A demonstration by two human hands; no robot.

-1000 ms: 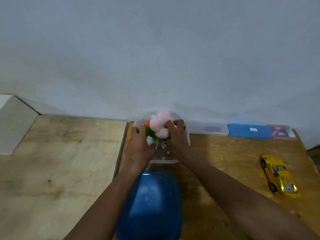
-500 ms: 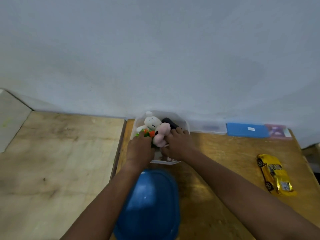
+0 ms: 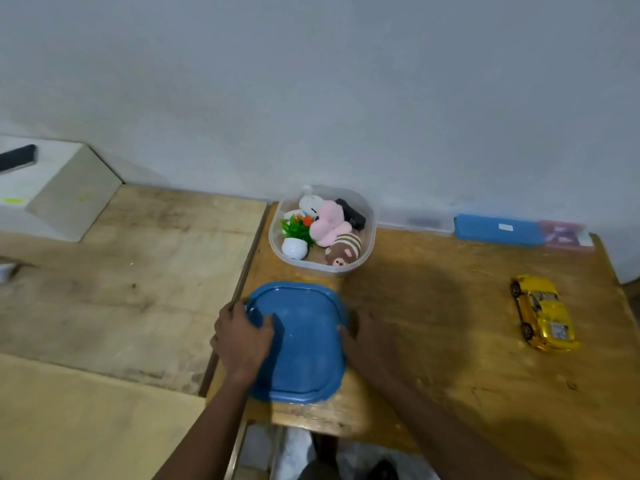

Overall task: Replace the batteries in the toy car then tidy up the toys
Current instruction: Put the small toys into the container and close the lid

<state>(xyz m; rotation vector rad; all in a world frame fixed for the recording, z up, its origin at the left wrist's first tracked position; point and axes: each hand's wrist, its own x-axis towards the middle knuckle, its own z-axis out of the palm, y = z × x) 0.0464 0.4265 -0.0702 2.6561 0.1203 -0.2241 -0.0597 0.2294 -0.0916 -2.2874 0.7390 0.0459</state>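
Note:
A clear plastic tub (image 3: 370,233) stands against the wall and holds several toys: a pink plush (image 3: 329,221), a white plush (image 3: 309,203), a striped brown plush (image 3: 344,250), a small potted plant (image 3: 295,237) and a black item (image 3: 351,213). Its blue lid (image 3: 304,344) lies flat on the table in front of it. My left hand (image 3: 240,336) grips the lid's left edge, thumb on top. My right hand (image 3: 367,339) touches the lid's right edge, fingers blurred. The yellow toy car (image 3: 540,311) lies far right, untouched.
A blue case (image 3: 498,230), a clear case (image 3: 415,221) and a pink-patterned box (image 3: 564,234) line the wall. A second paler table (image 3: 121,271) adjoins on the left, with a white block (image 3: 45,188) bearing a black object (image 3: 17,157).
Both hands left the toys in the tub and drew back to the blue lid, one at each side. The toys now lie settled in the tub.

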